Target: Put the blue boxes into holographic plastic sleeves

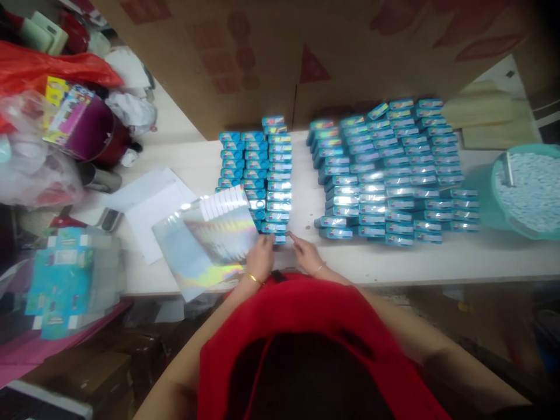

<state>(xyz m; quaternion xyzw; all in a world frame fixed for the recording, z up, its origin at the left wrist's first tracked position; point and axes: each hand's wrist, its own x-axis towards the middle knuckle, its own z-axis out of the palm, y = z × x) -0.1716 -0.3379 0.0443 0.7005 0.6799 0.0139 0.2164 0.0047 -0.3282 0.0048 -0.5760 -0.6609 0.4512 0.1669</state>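
- Turquoise small cardboard boxes [256, 175] are standing in neat rows on the white table [437, 259]; their printing is blurring too much to read.
- Left hand [260, 256] is pinching the shiny holographic plastic sheets [205, 236] beside the nearest box.
- Right hand [306, 252] is lying on the table, one finger pointing toward that same row; how far it is closing I cannot tell.
- Bigger block of matching boxes [385, 175] is sitting to the right, near a teal tub [522, 189].
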